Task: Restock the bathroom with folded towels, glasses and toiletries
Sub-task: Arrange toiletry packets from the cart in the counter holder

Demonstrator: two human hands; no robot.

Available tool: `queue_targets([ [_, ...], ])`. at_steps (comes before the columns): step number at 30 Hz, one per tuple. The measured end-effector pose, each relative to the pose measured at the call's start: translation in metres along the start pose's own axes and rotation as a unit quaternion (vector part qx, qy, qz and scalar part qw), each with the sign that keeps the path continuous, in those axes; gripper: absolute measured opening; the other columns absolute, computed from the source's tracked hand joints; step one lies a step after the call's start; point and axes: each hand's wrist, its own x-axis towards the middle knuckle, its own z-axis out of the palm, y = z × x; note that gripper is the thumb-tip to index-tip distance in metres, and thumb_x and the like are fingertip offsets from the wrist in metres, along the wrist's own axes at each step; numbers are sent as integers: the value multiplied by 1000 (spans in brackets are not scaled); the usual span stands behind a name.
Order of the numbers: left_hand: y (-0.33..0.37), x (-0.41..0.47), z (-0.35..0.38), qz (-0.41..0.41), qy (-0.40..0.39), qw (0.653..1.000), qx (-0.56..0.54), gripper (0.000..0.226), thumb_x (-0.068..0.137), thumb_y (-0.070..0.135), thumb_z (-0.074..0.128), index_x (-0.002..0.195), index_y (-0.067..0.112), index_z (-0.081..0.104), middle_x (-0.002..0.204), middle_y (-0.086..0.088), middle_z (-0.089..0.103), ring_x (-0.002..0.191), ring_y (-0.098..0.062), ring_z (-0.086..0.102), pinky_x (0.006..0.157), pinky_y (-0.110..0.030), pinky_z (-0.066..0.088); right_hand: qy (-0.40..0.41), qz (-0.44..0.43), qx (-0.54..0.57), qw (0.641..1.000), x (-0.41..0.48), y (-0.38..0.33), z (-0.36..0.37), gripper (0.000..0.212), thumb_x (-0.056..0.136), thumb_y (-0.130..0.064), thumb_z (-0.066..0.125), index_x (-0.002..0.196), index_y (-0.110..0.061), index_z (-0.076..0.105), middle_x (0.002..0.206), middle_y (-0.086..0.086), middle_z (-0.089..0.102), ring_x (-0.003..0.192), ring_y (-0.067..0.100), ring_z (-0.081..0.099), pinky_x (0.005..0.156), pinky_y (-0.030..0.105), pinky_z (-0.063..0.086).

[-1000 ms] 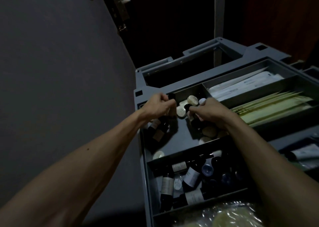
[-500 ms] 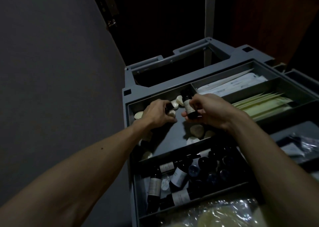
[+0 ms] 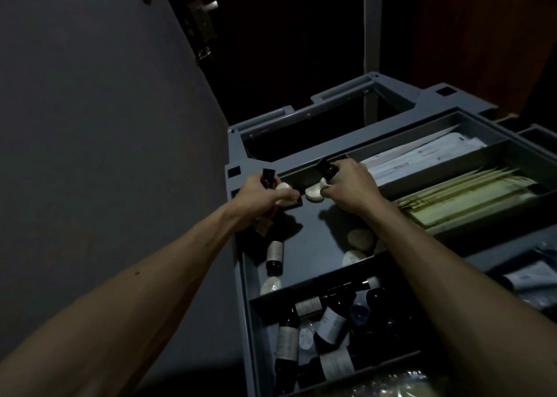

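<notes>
Both hands are over the far left compartment of a grey cart tray. My left hand grips a small dark toiletry bottle with its cap pointing up, and also holds a round pale soap. My right hand grips another dark bottle and pinches a pale round soap. More soaps and a labelled bottle lie loose on the compartment floor. The scene is dim.
The nearer compartment holds several dark labelled bottles. Flat white packets and pale green packets fill compartments to the right. A grey wall runs along the left, with a door handle at the top.
Both hands have lifted slightly and moved apart, each now carrying a bottle and a soap. The camera view has shifted, bringing the cart lower in the frame.
</notes>
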Motion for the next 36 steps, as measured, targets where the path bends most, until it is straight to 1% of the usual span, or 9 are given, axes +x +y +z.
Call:
queue_targets([
  [3, -1, 1, -6, -17, -36, 998, -41, 39, 78, 24, 83, 102, 6, 58, 86, -8, 60, 66, -15, 56, 49, -22, 46, -25, 9, -67, 997, 1, 7, 13, 24, 85, -16, 75, 106, -8, 66, 102, 11, 68, 92, 25, 63, 75, 33, 46],
  [6, -1, -3, -5, -29, -60, 997, -45, 31, 81, 21, 81, 94, 13, 54, 81, -5, 58, 60, -13, 52, 46, -21, 44, 20, -3, -98, 995, 5, 12, 19, 30, 83, -16, 77, 109, -8, 65, 105, 14, 69, 98, 31, 64, 84, 42, 53],
  [10, -5, -4, 0, -31, -63, 997, -42, 29, 79, 21, 83, 87, 18, 55, 83, -5, 61, 67, -17, 54, 53, -27, 46, 39, -30, -89, 995, 3, 10, 18, 23, 86, -14, 73, 105, -7, 62, 99, 10, 67, 91, 27, 62, 79, 41, 53],
  [16, -1, -8, 12, -27, -41, 995, -85, 31, 76, 18, 84, 88, 16, 55, 85, -9, 61, 66, -18, 53, 54, -29, 47, 65, 5, 29, 997, -27, 1, -18, 19, 85, -12, 67, 104, -12, 63, 92, 9, 66, 84, 27, 64, 76, 41, 56],
  [18, 2, -16, 20, -29, -32, 993, -108, 28, 77, 17, 82, 89, 17, 57, 89, -10, 61, 70, -19, 53, 52, -29, 47, 72, 59, 128, 987, -48, 1, -36, 15, 82, -9, 66, 96, -12, 61, 78, 9, 65, 69, 25, 64, 61, 36, 55],
  [20, 9, -29, 33, -35, -33, 991, -124, 27, 78, 18, 80, 95, 16, 58, 95, -11, 60, 76, -21, 53, 51, -27, 47, 67, 126, 270, 952, -76, 3, -56, 17, 84, -2, 61, 94, -13, 54, 66, 6, 57, 49, 16, 53, 44, 24, 41],
  [23, 22, -61, 55, -49, -23, 987, -148, 26, 80, 17, 79, 98, 17, 60, 92, -8, 59, 72, -18, 53, 49, -25, 46, 56, 198, 444, 872, -130, 7, -83, 21, 90, 2, 56, 102, -13, 52, 68, 5, 52, 43, 7, 48, 37, 18, 34],
  [31, 66, -226, 86, 27, -47, 972, -231, 15, 83, 14, 74, 83, 23, 61, 91, -10, 59, 68, -18, 53, 58, -30, 44, 4, 242, 628, 739, -286, -1, -122, 16, 95, -12, 57, 109, -8, 63, 90, 10, 58, 64, 10, 55, 41, 16, 41],
  [36, 63, -355, 80, 96, -92, 969, -208, 13, 92, 12, 65, 105, 8, 65, 86, -14, 60, 58, -16, 54, 49, -28, 46, -31, 226, 716, 660, -389, -36, -121, 20, 91, -9, 58, 110, -3, 60, 98, 17, 66, 75, 21, 67, 58, 29, 56],
])
